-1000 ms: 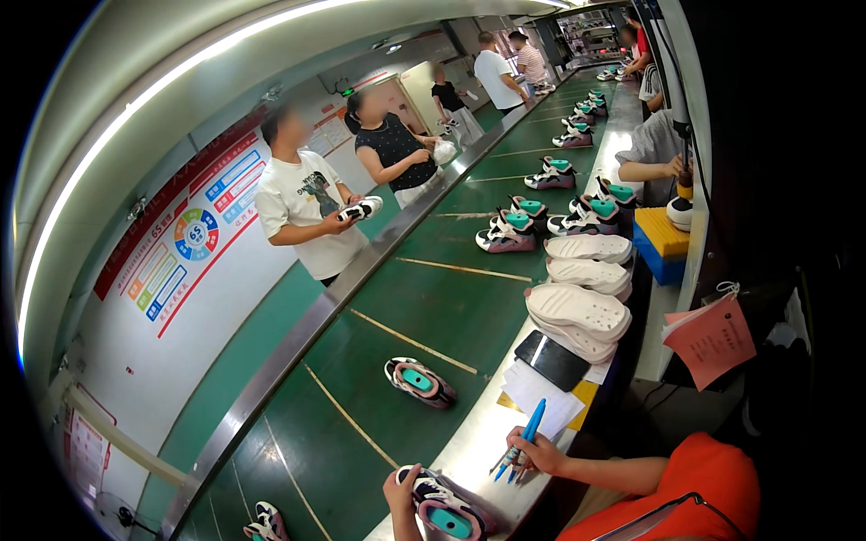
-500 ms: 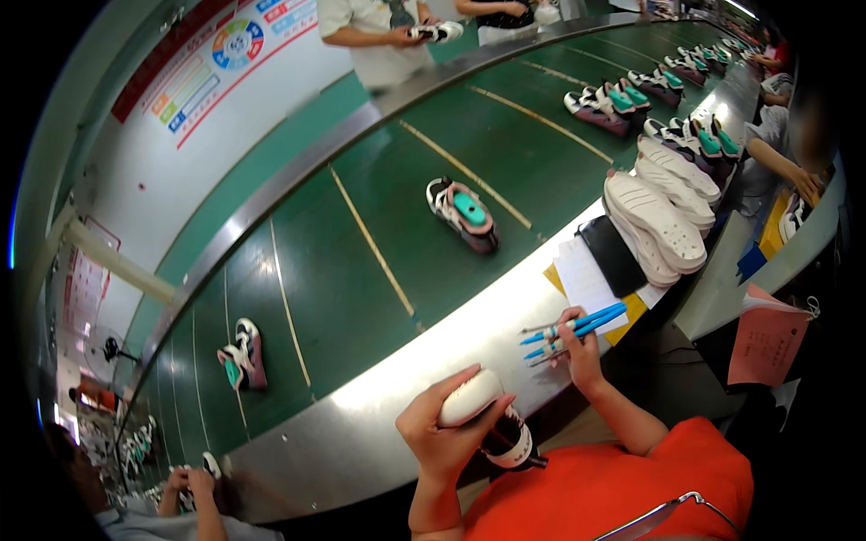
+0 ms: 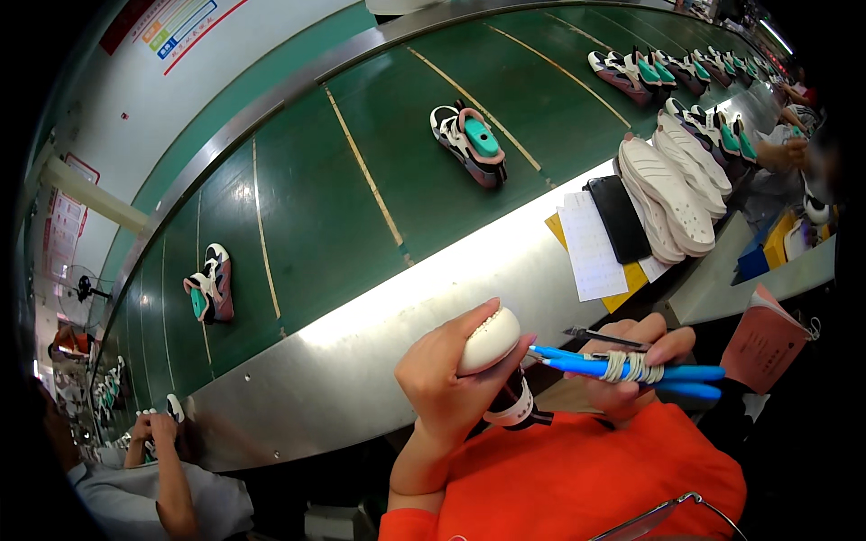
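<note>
My left hand point(image 3: 439, 380) is wrapped round a shoe point(image 3: 492, 343), its pale toe and sole edge turned up and its dark, white-banded part hanging below the fingers. Close to its right, my right hand point(image 3: 625, 397) grips blue pens point(image 3: 690, 372) bound together with wound pale bands. A thin dark pen point(image 3: 613, 339) lies in the same grip. The pens' tips point left at the shoe; whether they touch it I cannot tell.
A green conveyor belt point(image 3: 361, 248) carries sneakers with teal inserts, one point(image 3: 471, 144) ahead of me. Along its metal edge lie papers point(image 3: 591, 252), a black phone point(image 3: 619, 219) and stacked white soles point(image 3: 666, 194). A co-worker point(image 3: 149, 482) sits at left; a pink booklet point(image 3: 765, 341) hangs at right.
My right hand has brought the blue pens nearer to the shoe and turned their tips toward it. The left hand with the shoe sits slightly higher in view. My view has shifted.
</note>
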Tool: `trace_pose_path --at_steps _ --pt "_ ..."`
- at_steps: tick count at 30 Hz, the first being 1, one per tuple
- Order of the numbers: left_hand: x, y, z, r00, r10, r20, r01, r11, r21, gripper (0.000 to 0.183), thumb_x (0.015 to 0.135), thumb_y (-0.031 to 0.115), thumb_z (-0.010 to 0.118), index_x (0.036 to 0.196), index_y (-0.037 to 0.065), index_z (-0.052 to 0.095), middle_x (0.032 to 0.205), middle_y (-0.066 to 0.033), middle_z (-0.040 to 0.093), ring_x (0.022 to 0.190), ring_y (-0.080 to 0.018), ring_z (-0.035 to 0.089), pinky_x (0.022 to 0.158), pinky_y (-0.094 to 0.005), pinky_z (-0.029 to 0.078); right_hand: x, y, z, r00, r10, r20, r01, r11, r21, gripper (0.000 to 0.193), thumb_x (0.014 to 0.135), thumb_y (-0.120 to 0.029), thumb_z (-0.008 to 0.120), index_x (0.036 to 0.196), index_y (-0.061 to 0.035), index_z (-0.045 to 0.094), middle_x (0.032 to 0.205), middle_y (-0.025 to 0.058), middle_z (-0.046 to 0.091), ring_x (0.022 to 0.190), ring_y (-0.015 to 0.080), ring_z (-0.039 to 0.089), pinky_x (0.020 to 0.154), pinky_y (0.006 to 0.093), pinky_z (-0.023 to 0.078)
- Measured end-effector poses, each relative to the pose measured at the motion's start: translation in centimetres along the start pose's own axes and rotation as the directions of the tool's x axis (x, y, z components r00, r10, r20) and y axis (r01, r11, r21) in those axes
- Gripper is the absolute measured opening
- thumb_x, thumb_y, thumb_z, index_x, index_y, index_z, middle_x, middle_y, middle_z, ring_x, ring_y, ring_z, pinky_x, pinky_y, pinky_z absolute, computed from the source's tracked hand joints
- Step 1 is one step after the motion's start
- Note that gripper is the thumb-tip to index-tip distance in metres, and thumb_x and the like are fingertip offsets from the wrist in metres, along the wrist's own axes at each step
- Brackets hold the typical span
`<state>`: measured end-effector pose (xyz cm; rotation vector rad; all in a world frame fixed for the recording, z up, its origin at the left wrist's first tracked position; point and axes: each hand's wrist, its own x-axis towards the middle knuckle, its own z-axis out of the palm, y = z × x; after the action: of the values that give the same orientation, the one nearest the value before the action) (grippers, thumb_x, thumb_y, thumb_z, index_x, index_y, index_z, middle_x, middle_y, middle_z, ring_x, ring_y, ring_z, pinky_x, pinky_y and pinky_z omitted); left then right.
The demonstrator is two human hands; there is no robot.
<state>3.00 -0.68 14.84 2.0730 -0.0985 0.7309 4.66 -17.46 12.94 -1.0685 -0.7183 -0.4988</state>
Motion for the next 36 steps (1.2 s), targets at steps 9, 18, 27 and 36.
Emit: trace_pose_path --at_steps 9,18,27,36 --pt "-0.1 -0.2 -0.4 0.995 -0.096 0.009 0.096 0.994 -0.054 0.04 0.051 0.001 0.08 0.088 0.0 0.065 0.076 -0.0086 0.064 0.067 -0.0159 0.062 0.061 -0.0242 0.049 -0.1 0.8 1.6 0.989 -0.115 0.091 0.1 0.983 0.153 0.038 0.072 -0.002 0.069 0.095 -0.0069 0.039 0.087 0.0147 0.054 0.08 0.0263 0.062 0.065 0.0318 0.053" --pt "0.0 -0.5 -0.5 0.999 -0.043 -0.006 0.043 0.998 -0.041 0.041 0.052 0.013 0.082 0.088 0.003 0.065 0.073 -0.0091 0.064 0.062 -0.0189 0.062 0.056 -0.0249 0.048 -0.5 1.1 1.6 0.988 -0.074 0.138 0.052 0.986 0.156 0.039 0.071 -0.002 0.07 0.095 -0.0074 0.039 0.089 0.0148 0.054 0.082 0.0278 0.062 0.068 0.0332 0.053" --pt "0.0 -0.8 -0.7 0.999 0.017 -0.027 -0.017 1.0 -0.014 0.04 0.054 0.018 0.082 0.087 0.004 0.065 0.073 -0.0098 0.064 0.06 -0.0216 0.062 0.054 -0.0264 0.049 0.1 1.4 2.0 0.977 -0.174 0.123 0.155 0.977 0.148 0.04 0.069 0.0 0.07 0.096 -0.0052 0.041 0.087 0.0174 0.055 0.075 0.0275 0.062 0.065 0.0344 0.054" --pt "0.0 0.2 -1.0 0.998 0.042 0.035 -0.043 0.999 0.013 0.04 0.054 0.011 0.08 0.091 0.004 0.065 0.074 -0.0101 0.064 0.063 -0.0199 0.062 0.058 -0.0248 0.048 2.4 -0.6 1.1 0.955 0.001 0.298 0.008 1.0 -0.027 0.039 0.072 0.001 0.066 0.097 -0.0034 0.036 0.064 0.0154 0.054 0.047 0.0169 0.055 0.042 0.0249 0.044"
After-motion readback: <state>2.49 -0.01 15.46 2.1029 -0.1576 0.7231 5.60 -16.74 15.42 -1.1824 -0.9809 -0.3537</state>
